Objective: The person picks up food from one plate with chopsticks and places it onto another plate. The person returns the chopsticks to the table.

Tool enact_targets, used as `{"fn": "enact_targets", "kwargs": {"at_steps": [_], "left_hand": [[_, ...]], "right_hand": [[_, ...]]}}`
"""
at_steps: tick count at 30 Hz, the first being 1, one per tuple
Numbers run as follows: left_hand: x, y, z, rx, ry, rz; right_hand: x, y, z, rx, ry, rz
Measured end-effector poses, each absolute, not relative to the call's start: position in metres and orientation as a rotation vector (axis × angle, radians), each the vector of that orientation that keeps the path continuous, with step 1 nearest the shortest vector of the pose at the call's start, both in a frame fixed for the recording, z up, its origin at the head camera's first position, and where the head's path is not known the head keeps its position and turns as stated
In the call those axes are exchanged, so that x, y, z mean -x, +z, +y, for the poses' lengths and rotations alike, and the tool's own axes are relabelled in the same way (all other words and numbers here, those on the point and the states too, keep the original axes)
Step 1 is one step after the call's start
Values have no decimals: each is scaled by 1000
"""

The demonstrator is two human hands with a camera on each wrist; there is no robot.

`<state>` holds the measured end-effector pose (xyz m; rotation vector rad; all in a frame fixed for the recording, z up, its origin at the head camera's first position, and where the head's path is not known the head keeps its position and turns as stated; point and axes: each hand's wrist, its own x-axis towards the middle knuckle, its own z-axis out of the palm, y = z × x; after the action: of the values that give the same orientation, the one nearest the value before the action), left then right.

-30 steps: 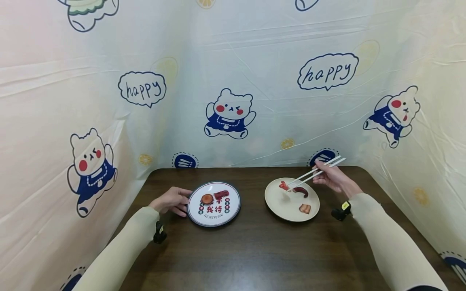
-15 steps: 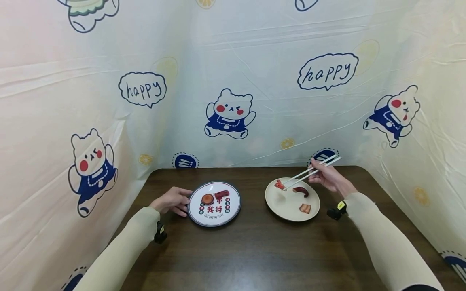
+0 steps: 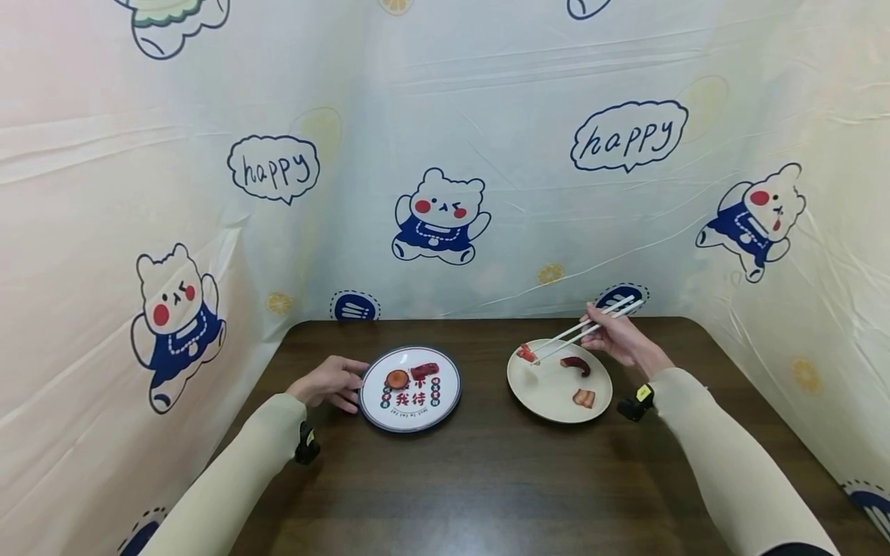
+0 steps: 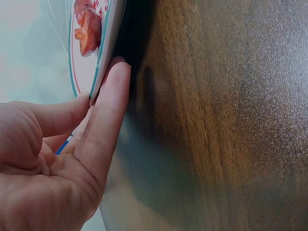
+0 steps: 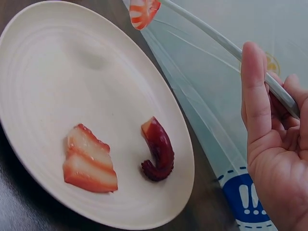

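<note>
My left hand pinches the rim of a white plate with a dark blue edge and red lettering, thumb above and fingers beneath. On that plate lie a round brown piece and a dark red piece of food. My right hand holds a pair of white chopsticks. At their tips is a red-and-white piece like shrimp, over the far left part of the cream plate. A dark red octopus tentacle and a slice of pork belly lie on the cream plate.
Both plates sit on a dark brown wooden table, with a stretch of bare wood between them. A pale printed cloth with bears hangs behind the table and along both sides.
My right hand has moved left, and the chopsticks have carried the shrimp-like piece left across the cream plate. My left hand and its plate have stayed in place.
</note>
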<state>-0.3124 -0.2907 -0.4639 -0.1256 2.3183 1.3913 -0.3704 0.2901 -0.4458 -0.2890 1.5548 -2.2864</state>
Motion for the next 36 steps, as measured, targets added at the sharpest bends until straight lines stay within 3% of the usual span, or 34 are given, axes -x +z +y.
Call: {"fn": "enact_targets", "kwargs": {"at_steps": [36], "left_hand": [[312, -464, -290, 142, 1398, 2324]], "right_hand": [[372, -456, 229, 248, -2263, 1639]]}}
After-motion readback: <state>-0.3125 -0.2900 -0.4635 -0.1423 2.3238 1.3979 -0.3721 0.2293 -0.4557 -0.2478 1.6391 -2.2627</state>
